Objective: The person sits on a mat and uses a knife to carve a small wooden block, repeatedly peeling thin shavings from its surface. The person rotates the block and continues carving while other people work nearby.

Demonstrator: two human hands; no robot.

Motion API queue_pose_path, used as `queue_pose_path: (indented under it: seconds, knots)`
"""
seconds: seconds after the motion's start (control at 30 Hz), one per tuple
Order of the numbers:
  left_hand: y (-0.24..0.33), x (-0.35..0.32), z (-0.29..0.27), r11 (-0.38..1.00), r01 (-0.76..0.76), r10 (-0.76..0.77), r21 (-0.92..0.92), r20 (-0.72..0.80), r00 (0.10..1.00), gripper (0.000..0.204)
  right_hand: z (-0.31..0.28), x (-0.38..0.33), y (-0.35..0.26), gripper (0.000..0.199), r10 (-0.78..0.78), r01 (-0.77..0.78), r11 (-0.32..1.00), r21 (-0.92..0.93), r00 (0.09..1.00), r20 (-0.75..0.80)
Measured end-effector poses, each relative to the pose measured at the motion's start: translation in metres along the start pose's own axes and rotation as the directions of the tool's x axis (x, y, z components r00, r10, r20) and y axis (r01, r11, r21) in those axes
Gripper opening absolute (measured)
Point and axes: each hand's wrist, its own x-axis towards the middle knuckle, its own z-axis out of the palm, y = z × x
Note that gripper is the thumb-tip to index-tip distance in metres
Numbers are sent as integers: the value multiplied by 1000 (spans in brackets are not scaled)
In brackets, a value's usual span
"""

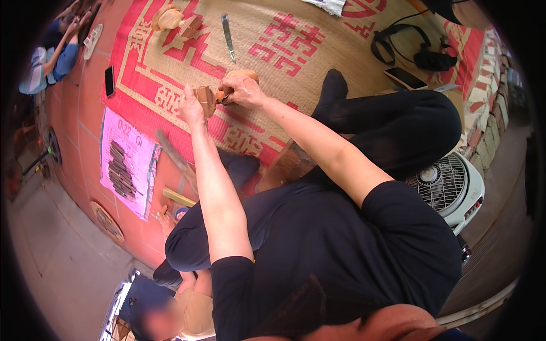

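Both my hands hold a carved wooden piece [205,100] above the woven mat, with a blocky end, a narrow neck and a rounded end. My left hand [193,108] is closed around the blocky end. Fingers of my right hand [242,92] are closed at the neck, and its back covers much of the rounded end. Whether those fingers also pinch something small cannot be made out. A similar wooden piece [170,19] lies farther off on the mat. Beyond my hands rests a slim metal tool with a pointed end [228,37].
On the left, a pink sheet [145,149] bears several dark sticks [120,170]. A phone [109,81] lies at the mat's left edge, another phone [405,78] at right near a black headset [429,57]. A fan [449,190] stands right; another person [196,310] sits lower left.
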Motion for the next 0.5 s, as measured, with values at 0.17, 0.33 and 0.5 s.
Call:
queue_pose_path:
  seconds: [0.17,0.33,0.5]
  knots:
    - [6,1,0,1000,23,-23,6,22,999,44,3,19,10,18,246,-242,967,77,967,-61]
    - [17,-10,10,992,11,-6,126,-40,999,44,-7,31,21,18,235,-242,954,176,970,61]
    - [11,-8,2,999,37,-36,29,-19,999,45,-7,15,9,18,124,-182,929,322,974,192]
